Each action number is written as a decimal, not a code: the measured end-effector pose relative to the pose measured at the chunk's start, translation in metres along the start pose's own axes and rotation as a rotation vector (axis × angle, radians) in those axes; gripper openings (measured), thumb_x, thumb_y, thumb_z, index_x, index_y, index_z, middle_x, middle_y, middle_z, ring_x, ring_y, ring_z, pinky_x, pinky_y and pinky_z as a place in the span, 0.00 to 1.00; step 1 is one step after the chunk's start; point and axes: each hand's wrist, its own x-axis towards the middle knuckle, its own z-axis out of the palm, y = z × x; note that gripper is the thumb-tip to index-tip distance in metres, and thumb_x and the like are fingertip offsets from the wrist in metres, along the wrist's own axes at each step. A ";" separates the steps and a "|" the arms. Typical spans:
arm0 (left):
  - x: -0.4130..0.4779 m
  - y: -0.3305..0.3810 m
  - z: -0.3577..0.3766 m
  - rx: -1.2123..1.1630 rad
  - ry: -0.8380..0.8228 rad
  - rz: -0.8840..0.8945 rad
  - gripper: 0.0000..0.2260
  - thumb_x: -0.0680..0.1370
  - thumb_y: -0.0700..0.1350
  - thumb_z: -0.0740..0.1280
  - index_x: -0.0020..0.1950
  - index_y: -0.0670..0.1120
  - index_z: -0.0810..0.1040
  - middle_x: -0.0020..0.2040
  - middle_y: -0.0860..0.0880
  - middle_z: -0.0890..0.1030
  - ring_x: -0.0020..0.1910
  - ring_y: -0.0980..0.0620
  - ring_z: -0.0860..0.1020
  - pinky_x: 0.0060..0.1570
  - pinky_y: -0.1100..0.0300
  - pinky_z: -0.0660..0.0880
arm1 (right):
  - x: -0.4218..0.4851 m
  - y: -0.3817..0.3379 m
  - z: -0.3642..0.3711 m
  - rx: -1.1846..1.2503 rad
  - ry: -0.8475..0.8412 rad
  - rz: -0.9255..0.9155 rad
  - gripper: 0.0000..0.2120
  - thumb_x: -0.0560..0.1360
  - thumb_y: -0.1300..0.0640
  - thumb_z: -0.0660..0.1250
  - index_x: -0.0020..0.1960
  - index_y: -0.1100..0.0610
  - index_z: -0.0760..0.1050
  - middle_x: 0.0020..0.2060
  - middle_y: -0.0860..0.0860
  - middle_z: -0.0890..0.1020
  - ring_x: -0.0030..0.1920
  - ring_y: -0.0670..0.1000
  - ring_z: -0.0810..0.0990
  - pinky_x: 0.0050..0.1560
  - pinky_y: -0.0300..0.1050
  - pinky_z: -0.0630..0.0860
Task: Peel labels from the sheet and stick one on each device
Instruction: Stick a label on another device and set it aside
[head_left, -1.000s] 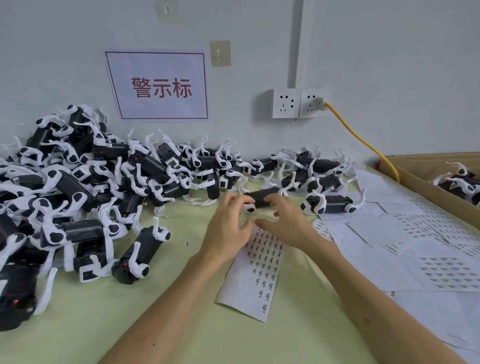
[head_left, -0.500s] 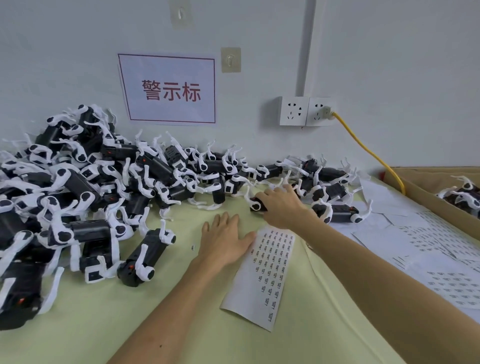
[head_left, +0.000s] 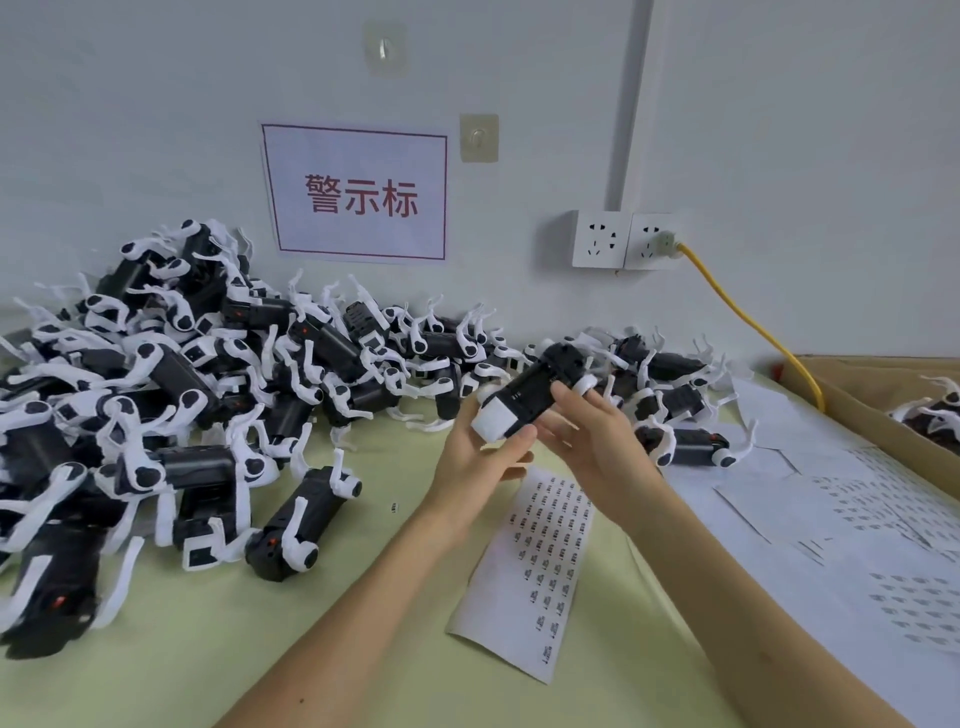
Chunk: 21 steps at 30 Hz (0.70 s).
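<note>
Table: L hand, R hand hold 1 device; pile ~40?

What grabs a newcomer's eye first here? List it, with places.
The heap of black-and-white devices sprawls along the wall on the left of the green table. Above it hangs a white sign with red characters. At centre, the left hand and right hand hold one device above the label sheet.
</note>
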 end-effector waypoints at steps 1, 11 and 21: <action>0.001 -0.001 0.000 0.012 0.034 0.012 0.17 0.79 0.44 0.73 0.66 0.50 0.74 0.51 0.45 0.86 0.47 0.46 0.86 0.52 0.51 0.82 | -0.001 0.004 0.001 -0.071 0.064 -0.010 0.15 0.78 0.53 0.72 0.60 0.61 0.79 0.53 0.55 0.87 0.53 0.53 0.86 0.53 0.44 0.81; 0.009 0.007 -0.019 -0.128 0.300 -0.114 0.04 0.80 0.42 0.69 0.46 0.44 0.77 0.34 0.45 0.78 0.28 0.50 0.73 0.31 0.60 0.72 | -0.008 0.014 -0.002 -1.070 0.319 -0.538 0.21 0.74 0.52 0.76 0.65 0.47 0.76 0.57 0.42 0.78 0.54 0.40 0.76 0.52 0.37 0.72; 0.003 0.007 -0.010 -0.030 0.316 0.031 0.07 0.78 0.42 0.69 0.42 0.42 0.75 0.32 0.47 0.70 0.27 0.52 0.70 0.32 0.61 0.67 | -0.012 0.021 0.009 -1.356 0.020 -0.471 0.22 0.77 0.45 0.70 0.68 0.47 0.73 0.53 0.44 0.78 0.50 0.48 0.77 0.50 0.47 0.75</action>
